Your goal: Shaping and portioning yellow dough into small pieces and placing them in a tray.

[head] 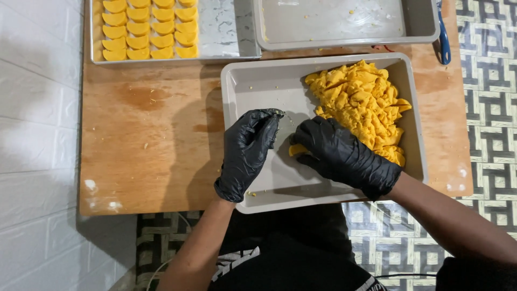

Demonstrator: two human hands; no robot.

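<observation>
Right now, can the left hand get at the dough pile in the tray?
Probably yes. The left hand is already over the grey tray, and the yellow dough pile lies open at the tray's far right. Only the right hand, holding a small dough piece, sits partly between them.

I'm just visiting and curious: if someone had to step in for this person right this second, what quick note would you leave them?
Left hand: gloved, fingers pinched together over the grey tray; what it pinches is unclear.
Right hand: gloved, holding a yellow dough piece.
Loose dough pile fills the tray's right side.
Done: rows of shaped half-moon pieces on the metal sheet.
Left: the pile is large; a second grey tray holds none.
</observation>
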